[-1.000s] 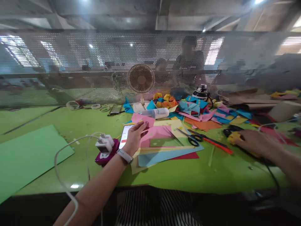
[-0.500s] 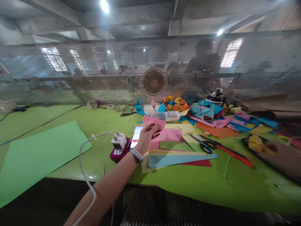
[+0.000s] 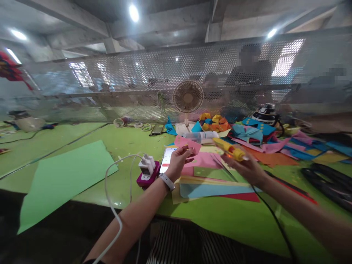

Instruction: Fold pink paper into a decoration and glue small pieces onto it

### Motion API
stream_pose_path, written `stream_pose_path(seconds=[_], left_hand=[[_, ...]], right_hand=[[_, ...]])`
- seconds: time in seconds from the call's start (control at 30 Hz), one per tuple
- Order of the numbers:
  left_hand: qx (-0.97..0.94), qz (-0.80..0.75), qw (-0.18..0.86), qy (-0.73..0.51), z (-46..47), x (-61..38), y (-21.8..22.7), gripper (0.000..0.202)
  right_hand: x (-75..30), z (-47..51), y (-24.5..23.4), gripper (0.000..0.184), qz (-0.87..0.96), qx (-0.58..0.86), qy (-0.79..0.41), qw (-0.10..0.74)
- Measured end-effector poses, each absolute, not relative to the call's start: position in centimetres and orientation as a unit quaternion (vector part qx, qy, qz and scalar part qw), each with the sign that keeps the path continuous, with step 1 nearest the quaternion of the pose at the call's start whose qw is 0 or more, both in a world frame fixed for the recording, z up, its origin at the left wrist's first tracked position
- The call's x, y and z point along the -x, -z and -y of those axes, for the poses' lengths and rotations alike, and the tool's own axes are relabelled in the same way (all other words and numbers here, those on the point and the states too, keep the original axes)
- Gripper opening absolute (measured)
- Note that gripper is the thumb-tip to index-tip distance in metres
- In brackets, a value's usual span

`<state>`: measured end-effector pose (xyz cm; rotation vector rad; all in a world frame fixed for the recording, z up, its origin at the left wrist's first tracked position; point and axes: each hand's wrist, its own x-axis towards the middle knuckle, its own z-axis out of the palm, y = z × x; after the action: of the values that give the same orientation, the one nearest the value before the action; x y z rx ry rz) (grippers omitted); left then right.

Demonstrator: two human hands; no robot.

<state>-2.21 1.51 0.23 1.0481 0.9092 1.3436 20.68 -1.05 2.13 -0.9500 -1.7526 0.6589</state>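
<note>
- My left hand (image 3: 178, 160) pinches a piece of pink paper (image 3: 182, 141) at its near edge, near the phone (image 3: 165, 161).
- My right hand (image 3: 245, 168) curls around a yellow glue gun (image 3: 228, 147), cord (image 3: 271, 209) trailing below.
- The pink paper lies left of the glue gun, apart, long axis crosswise.
- The glue gun slants leftward and away; exact nozzle aim: cannot tell.

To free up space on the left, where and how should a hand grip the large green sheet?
I'd pinch the green sheet by its near-left corner, from the near side, above and below. It lies largely flat on the table, but that corner juts past the near edge, so both faces look reachable without peeling it up.
</note>
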Motion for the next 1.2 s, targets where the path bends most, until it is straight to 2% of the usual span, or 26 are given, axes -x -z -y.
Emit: stream_pose_path(seconds=[0.1, 0.3, 1.2], left_hand=[[-0.456, -0.397, 0.561, -0.565, -1.5, 2.2, -0.2, 0.030], [-0.512, -0.385, 0.555, -0.531, -1.0, 1.8, -0.3, 0.027], [-0.541, -0.374, 0.541, -0.524, -0.7, 1.6, -0.5, 0.028]], right_hand=[[-18.4, 0.9, -1.3, 0.023, 0.759, 0.374, -0.265, 0.462], [-18.4, 2.0, -0.3, 0.022, 0.772, 0.368, -0.267, 0.444], [-18.3, 1.8, 0.3, 0.021, 0.754, 0.388, -0.282, 0.449]])
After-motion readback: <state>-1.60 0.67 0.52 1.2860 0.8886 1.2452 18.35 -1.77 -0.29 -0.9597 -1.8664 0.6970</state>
